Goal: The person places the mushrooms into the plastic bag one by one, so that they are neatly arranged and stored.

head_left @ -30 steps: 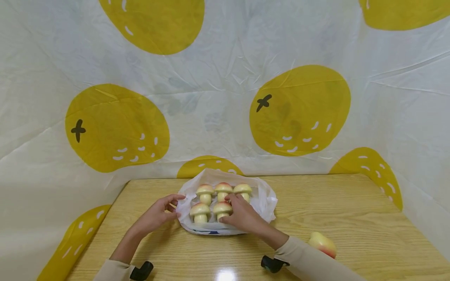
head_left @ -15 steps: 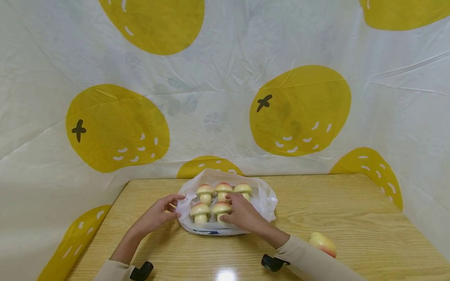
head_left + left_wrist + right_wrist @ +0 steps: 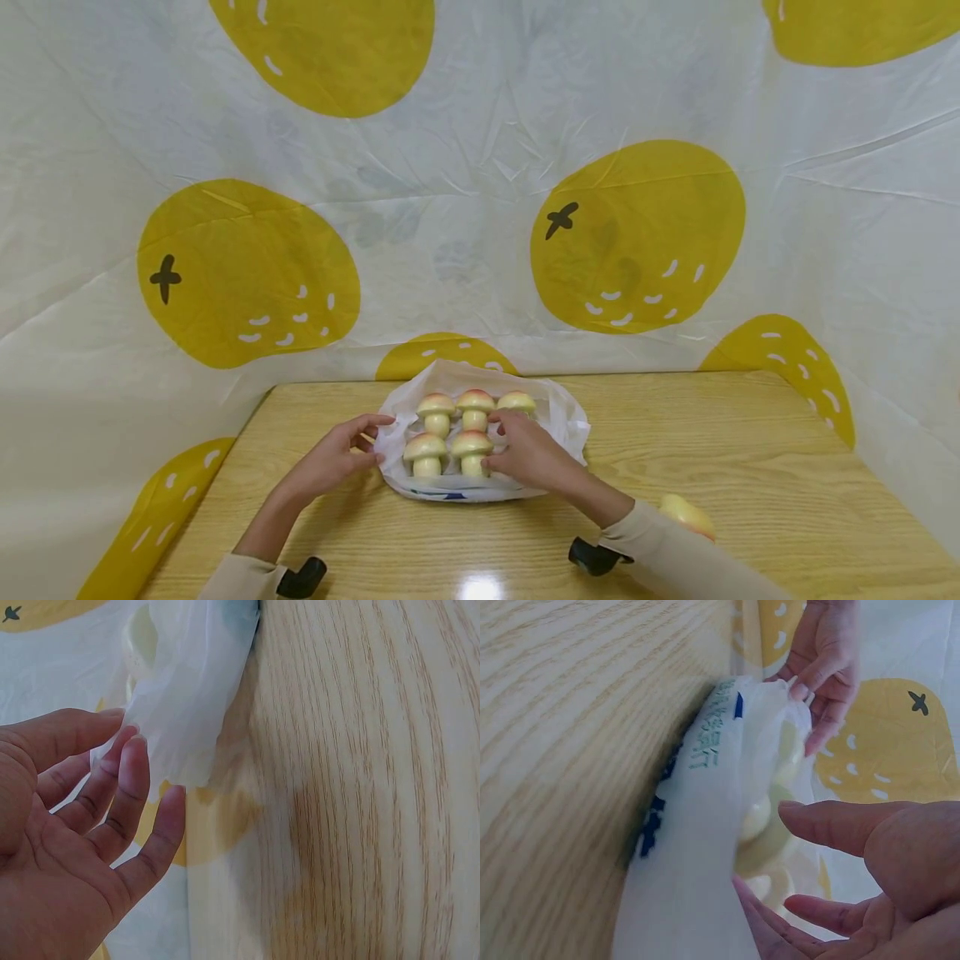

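Observation:
In the head view, an opened white plastic bag (image 3: 577, 429) sits at the back of the table with several cream mushrooms with reddish caps (image 3: 474, 404) standing in two rows inside. My left hand (image 3: 337, 454) holds the bag's left rim between thumb and fingers; the left wrist view shows the thin plastic (image 3: 176, 697) at its fingertips. Over the bag's right side is my right hand (image 3: 528, 450), thumb and fingers spread apart beside the front right mushroom (image 3: 472, 450). In the right wrist view nothing lies gripped between them. That hand partly covers the back right mushroom (image 3: 517, 403).
A yellow and red rounded object (image 3: 686, 514) lies on the wooden table (image 3: 750, 450) at the right, partly behind my right sleeve (image 3: 675, 550). A white cloth (image 3: 450, 250) with yellow fruit prints hangs behind the table and along its sides.
My right hand has drawn back to the right, its fingers coming away from the front right mushroom. The right sleeve now covers more of the yellow and red object. My left hand stays put.

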### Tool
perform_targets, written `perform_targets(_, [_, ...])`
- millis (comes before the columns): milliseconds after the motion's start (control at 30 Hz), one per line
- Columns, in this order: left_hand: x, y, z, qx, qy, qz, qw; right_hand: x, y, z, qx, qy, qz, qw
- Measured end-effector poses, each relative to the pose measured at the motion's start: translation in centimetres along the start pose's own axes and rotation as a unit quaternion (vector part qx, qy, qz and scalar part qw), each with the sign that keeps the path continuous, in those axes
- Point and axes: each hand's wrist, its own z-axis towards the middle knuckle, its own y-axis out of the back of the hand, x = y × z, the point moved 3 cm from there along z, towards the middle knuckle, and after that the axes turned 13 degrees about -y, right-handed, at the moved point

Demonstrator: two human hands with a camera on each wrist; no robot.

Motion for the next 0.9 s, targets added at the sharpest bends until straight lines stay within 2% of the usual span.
perform_targets(167, [-0.1,0.0,0.0,-0.001,0.000,-0.008,1.0000,-0.6,1.5,-0.5,0.018,-0.009,0.036,0.9991])
perform_targets(367, [-0.2,0.1,-0.1,0.001,-0.006,-0.005,1.0000,-1.3,3.9,-1.8,0.006,-0.013,0.053,0.9985])
perform_targets(900, [-0.2,0.1,-0.2,0.000,0.001,-0.009,1.0000,-4.1,9.1,-5.5,0.004,0.066,0.026,0.9975])
